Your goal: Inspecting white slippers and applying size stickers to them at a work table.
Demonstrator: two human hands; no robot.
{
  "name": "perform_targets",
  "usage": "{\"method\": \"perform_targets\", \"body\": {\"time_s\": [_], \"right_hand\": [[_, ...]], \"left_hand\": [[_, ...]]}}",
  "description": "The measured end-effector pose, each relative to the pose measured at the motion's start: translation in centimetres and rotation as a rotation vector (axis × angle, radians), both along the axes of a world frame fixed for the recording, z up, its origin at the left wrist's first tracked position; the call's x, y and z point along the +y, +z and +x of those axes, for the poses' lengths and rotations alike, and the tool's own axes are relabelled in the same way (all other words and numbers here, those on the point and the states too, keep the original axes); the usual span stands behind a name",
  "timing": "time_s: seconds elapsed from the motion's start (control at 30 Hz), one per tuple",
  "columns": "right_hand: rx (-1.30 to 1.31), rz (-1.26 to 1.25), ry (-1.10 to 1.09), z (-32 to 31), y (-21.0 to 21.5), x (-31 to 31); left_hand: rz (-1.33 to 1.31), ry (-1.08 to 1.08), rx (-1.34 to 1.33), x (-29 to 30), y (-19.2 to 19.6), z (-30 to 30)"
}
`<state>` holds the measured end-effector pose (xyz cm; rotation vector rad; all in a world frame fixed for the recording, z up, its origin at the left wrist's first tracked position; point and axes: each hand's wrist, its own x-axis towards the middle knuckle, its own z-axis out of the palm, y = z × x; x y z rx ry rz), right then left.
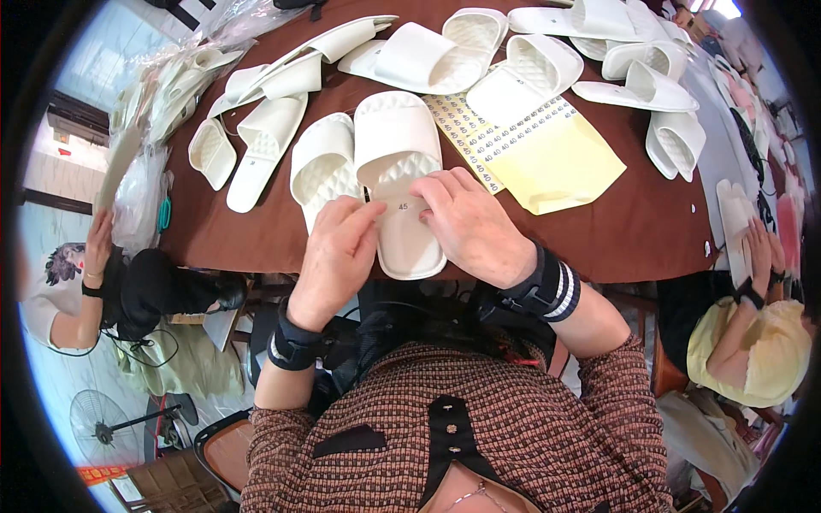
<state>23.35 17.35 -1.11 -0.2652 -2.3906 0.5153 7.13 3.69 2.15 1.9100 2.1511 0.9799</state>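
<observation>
A white slide slipper (411,248) with a quilted footbed lies in front of me, its heel toward me at the table's near edge. Small dark printing marks its insole. My left hand (339,248) is closed at the slipper's left edge, thumb and forefinger drawn together. On the opposite edge, my right hand (479,229) is closed with bent fingers over the side and the thumb at the insole. The undersides of both grips are hidden. A second white slipper (322,158) lies close on the left, partly behind my left hand.
Beyond my right hand lie yellow sticker sheets (556,167) with rows of small printed labels. More white slippers (419,56) spread across the brown tablecloth (244,235). Clear plastic bags (141,184) and teal scissors (164,214) lie at the left. Co-workers sit at both sides, handling slippers.
</observation>
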Motion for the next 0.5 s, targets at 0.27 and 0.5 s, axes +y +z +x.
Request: {"method": "perform_targets", "body": {"time_s": [0.27, 0.5], "right_hand": [[0.010, -0.026, 0.010, -0.2, 0.1, -0.1], [-0.055, -0.035, 0.001, 0.0, 0.4, -0.4]], "left_hand": [[0.047, -0.019, 0.119, 1.1, -0.5, 1.8], [0.052, 0.038, 0.163, 0.1, -0.7, 3.2]]}}
